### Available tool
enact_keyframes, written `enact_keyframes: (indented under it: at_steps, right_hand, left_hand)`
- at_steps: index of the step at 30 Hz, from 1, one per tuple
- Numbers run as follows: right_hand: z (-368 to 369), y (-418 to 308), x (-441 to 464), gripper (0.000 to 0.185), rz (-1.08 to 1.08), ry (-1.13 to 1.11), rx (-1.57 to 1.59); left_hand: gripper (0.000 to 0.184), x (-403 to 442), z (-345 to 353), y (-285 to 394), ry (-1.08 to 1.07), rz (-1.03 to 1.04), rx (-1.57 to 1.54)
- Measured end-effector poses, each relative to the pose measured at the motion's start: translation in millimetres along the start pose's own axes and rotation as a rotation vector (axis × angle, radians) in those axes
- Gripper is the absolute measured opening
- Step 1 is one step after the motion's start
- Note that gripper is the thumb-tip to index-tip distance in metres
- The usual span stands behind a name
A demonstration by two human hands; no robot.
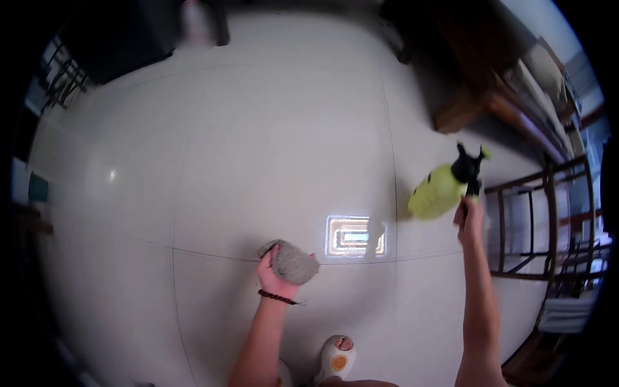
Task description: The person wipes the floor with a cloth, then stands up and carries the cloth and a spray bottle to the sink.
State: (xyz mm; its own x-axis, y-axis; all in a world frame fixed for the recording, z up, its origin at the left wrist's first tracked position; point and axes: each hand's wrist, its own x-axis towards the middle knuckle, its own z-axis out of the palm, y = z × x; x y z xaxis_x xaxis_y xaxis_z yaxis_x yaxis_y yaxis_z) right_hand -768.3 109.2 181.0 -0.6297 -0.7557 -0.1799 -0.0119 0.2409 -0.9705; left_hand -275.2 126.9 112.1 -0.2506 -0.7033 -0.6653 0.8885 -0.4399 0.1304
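A grey, bundled cloth (293,262) is held in my left hand (274,274), whose fingers wrap round its left side above a dark braided bracelet. Out to the right, my right hand (469,216) grips the black handle of a yellow-green spray bottle (433,192). The bottle is tilted, with its black top toward the upper right and its base toward the lower left. Both hands are well apart, over the pale tiled floor (277,142).
Dark wooden furniture (458,109) stands at the upper right, and a wooden rack or chair frame (551,219) at the right edge. A black object (122,39) is at the upper left. My slippered foot (338,358) shows at the bottom. A ceiling light reflects on the tiles.
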Motion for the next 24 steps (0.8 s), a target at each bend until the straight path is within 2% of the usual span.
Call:
enact_keyframes:
  at_steps: [2, 5, 7, 8, 9, 11, 12, 13, 14, 16, 17, 19, 20, 21, 23, 24]
  right_hand:
    - [18.2, -46.5, -73.6, 0.044, 0.084, -0.021, -0.033]
    - [33.8, -97.2, -155.8, 0.064, 0.228, -0.106, -0.018]
    - [40.0, -165.5, -186.8, 0.075, 0.34, -0.187, 0.023]
    - [48.1, -194.4, -224.0, 0.074, 0.277, -0.306, -0.072]
    - [52.7, -237.3, -229.1, 0.07, 0.224, -0.37, -0.153]
    - [69.5, -312.1, -284.9, 0.06, 0.379, -0.415, 0.015]
    - [70.1, -349.9, -297.6, 0.069, 0.352, -0.513, 0.007]
    - [51.0, -389.8, -309.7, 0.068, 0.356, -0.541, 0.014]
    - [38.4, -440.9, -315.8, 0.067, 0.351, -0.566, 0.021]
    - [27.3, -578.2, -351.5, 0.055, 0.211, -0.479, -0.099]
    - [13.8, -632.3, -353.6, 0.052, 0.184, -0.487, -0.074]
    - [-22.7, -649.9, -354.3, 0.06, 0.253, -0.58, -0.075]
    - [-44.1, -680.7, -397.2, 0.068, 0.278, -0.654, -0.059]
    - [-53.3, -708.9, -396.5, 0.07, 0.175, -0.643, -0.146]
    - [-80.4, -740.0, -391.2, 0.071, 0.137, -0.684, -0.14]
    - [-81.1, -753.1, -388.8, 0.055, 0.132, -0.702, -0.057]
  left_hand:
    - [0.022, -21.4, 33.8, -7.0, -0.041, 0.027, -0.1]
    - [0.029, -57.8, 89.0, 8.2, 0.035, -0.028, -0.035]
    - [0.04, -109.9, 160.6, 24.7, -0.162, -0.112, -0.01]
    - [0.045, -152.8, 175.2, 40.5, -0.082, -0.085, 0.056]
    - [0.052, -188.3, 227.9, 53.2, -0.021, -0.053, 0.101]
    - [0.064, -273.5, 241.1, 93.8, 0.012, -0.087, 0.084]
    - [0.067, -313.3, 260.7, 113.2, 0.065, -0.059, 0.096]
    - [0.07, -346.6, 285.1, 115.2, 0.123, -0.042, 0.104]
    - [0.07, -377.0, 310.9, 119.2, 0.09, -0.015, 0.113]
    - [0.081, -447.7, 360.6, 129.8, 0.12, -0.041, 0.072]
    - [0.081, -470.9, 400.4, 131.8, 0.117, -0.031, 0.07]
    - [0.081, -513.6, 445.9, 140.1, 0.076, -0.065, -0.037]
    - [0.081, -579.2, 474.0, 160.7, 0.045, -0.058, -0.032]
    - [0.082, -592.4, 501.6, 166.3, 0.004, -0.031, 0.019]
    - [0.083, -621.4, 540.4, 164.6, -0.057, -0.004, 0.083]
    - [0.079, -629.5, 550.9, 170.4, -0.099, 0.041, 0.141]
